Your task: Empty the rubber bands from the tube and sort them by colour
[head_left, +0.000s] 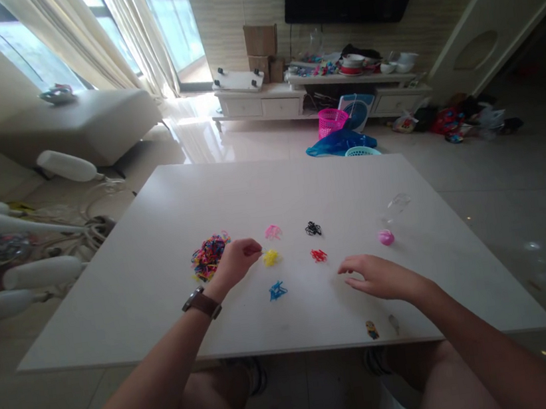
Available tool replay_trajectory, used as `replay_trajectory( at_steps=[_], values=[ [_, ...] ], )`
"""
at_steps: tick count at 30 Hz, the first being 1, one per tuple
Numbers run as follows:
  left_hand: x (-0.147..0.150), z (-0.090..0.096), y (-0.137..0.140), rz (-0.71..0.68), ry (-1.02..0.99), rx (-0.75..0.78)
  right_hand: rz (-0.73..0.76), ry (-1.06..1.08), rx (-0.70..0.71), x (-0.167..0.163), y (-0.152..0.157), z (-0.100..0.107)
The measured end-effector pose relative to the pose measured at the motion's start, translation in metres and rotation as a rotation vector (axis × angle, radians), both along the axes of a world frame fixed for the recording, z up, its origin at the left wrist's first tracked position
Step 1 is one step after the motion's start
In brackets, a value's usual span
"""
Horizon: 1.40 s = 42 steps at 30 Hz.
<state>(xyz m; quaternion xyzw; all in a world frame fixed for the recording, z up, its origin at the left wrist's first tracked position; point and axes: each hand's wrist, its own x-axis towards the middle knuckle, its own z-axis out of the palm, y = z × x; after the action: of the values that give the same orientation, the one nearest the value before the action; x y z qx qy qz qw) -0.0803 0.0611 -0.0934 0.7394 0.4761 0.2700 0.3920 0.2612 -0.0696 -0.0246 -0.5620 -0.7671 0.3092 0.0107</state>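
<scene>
My left hand [243, 257], with a watch on its wrist, is closed in a pinch between the mixed pile of small coloured rubber bands [204, 259] and the yellow bands [270, 257]. What its fingertips hold, if anything, is too small to make out. Pink bands [272, 232] lie just beyond the yellow ones, and blue bands [277, 290] lie nearer me. Over the table's right half my right hand [370, 277] hovers open, fingers apart and holding nothing. The red bands [318, 255] are closest to it, with black bands [313, 228] behind them.
On the white table [201, 194] a round pink object [386, 237] and a clear plastic piece [398, 203] sit at the right. A small yellow-and-blue figure [372, 329] and a small greyish item [394, 323] lie by the front edge. A white lamp [67, 166] stands left of the table.
</scene>
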Motion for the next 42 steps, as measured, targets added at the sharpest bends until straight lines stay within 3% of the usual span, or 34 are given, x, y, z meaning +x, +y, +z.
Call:
replay_trajectory(
  at_steps=[18,27,36,42],
  values=[
    [0.014,0.001,0.002,-0.061,0.116,-0.009,0.020,0.054,0.239,0.008,-0.011,0.028],
    [0.013,0.007,0.001,-0.053,0.064,-0.108,0.024,0.007,0.329,0.008,-0.017,0.030],
    [0.011,0.012,-0.001,-0.122,0.026,-0.063,0.001,0.008,0.381,0.018,-0.019,0.034],
    [0.008,0.009,0.000,-0.092,0.026,-0.074,0.031,0.054,0.418,0.025,-0.014,0.030]
  ],
)
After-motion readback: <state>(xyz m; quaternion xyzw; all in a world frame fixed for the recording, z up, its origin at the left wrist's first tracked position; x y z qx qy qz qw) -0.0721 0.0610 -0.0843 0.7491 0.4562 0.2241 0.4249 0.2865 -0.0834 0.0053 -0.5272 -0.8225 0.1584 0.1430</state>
